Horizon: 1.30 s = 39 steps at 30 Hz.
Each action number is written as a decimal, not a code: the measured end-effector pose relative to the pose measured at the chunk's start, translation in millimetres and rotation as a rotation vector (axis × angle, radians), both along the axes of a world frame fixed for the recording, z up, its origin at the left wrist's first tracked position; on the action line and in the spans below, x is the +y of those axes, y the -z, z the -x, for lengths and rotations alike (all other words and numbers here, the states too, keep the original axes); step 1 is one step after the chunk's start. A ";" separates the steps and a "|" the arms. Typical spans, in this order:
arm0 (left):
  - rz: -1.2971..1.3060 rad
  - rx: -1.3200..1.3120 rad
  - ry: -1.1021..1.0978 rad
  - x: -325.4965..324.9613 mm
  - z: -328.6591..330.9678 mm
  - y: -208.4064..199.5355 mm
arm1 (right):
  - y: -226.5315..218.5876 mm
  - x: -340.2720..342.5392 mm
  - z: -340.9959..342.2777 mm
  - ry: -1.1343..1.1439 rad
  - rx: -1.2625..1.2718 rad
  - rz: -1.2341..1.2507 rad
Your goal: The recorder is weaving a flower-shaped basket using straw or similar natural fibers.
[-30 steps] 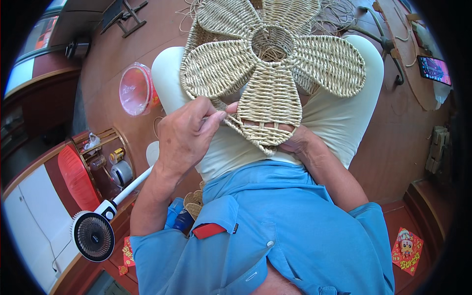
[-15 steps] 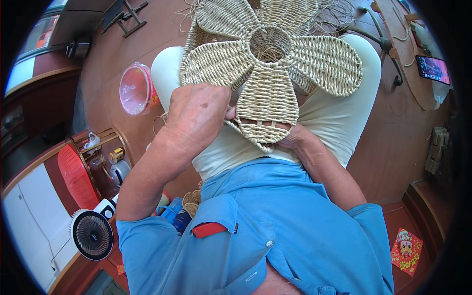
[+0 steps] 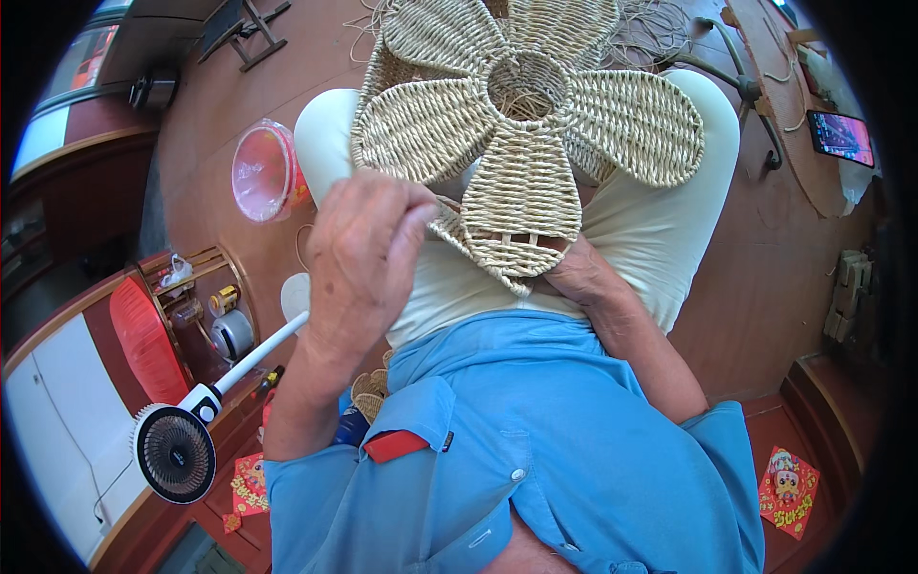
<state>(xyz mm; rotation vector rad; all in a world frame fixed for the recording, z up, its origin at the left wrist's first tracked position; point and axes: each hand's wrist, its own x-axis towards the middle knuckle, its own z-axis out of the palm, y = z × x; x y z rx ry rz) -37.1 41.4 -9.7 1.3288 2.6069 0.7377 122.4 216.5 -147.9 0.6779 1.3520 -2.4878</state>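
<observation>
A flower-shaped woven straw piece (image 3: pixel 521 182), with wide petals around a round open centre, lies across my lap. The petal nearest me has a slot near its tip, with bare upright strips showing. My right hand (image 3: pixel 581 273) grips this petal's tip from the right and beneath; most of its fingers are hidden. My left hand (image 3: pixel 368 253) is raised just left of the petal, closed with thumb against curled fingers. Motion slightly smears it, and what it pinches cannot be made out. A braided straw edge (image 3: pixel 448 228) runs between this hand and the petal tip.
Loose straw cords (image 3: pixel 650 33) lie on the floor beyond my knees, near a metal chair base (image 3: pixel 746 88). At left are a pink plastic-lined bin (image 3: pixel 263 172), a wooden rack (image 3: pixel 215 306) and a white fan (image 3: pixel 174 452). A lit phone (image 3: pixel 841 137) is at far right.
My left hand has moved away from the petal's edge, to the left and toward me, turning upward. The right hand stays at the petal tip. The woven piece has barely moved.
</observation>
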 end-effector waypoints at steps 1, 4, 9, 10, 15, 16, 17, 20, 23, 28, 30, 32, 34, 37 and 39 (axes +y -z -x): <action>-0.021 -0.088 -0.009 -0.6 -7.5 1.2 | -1.5 0.7 -0.2 0.007 0.049 0.003; -0.033 -0.199 -0.006 1.6 -22.2 11.3 | -0.9 1.8 0.3 -0.007 0.093 0.010; -0.015 -0.117 0.004 4.8 -33.5 24.8 | 4.1 -2.9 -2.3 0.042 0.139 0.058; -0.010 -0.093 0.013 5.5 -34.3 25.9 | 4.7 -3.9 -2.7 0.063 0.138 0.097; -0.030 -0.091 0.050 9.4 -30.8 23.6 | 6.0 -3.8 -2.1 0.106 0.069 0.246; -0.005 -0.115 0.069 10.2 -28.1 22.1 | 6.5 -3.3 -1.6 0.123 0.056 0.268; 0.024 -0.141 0.089 10.8 -24.6 20.6 | 7.1 -3.2 -1.3 0.113 0.059 0.274; 0.067 -0.192 0.168 12.9 -13.3 18.5 | 9.5 -3.7 -0.4 0.117 0.088 0.252; 0.067 -0.230 0.242 14.2 -5.0 20.9 | 11.8 -4.9 -0.1 0.118 0.114 0.227; 0.036 -0.280 0.258 10.3 -0.5 25.3 | 13.3 -6.1 -0.6 0.050 0.114 0.130; 0.043 -0.358 0.228 8.2 1.4 25.0 | 13.2 -5.8 -1.4 0.047 0.155 0.109; 0.056 -0.433 0.181 6.5 2.5 23.7 | 13.4 -5.1 -2.0 0.052 0.176 0.106; 0.056 -0.399 0.188 5.8 2.0 22.1 | 13.8 -4.7 -1.7 0.060 0.183 0.124; 0.042 -0.259 0.247 6.8 -2.0 19.9 | 13.9 -4.5 -1.0 0.067 0.129 0.147; 0.057 -0.277 0.242 8.3 -4.2 18.3 | 13.3 -4.5 -1.0 0.083 0.152 0.149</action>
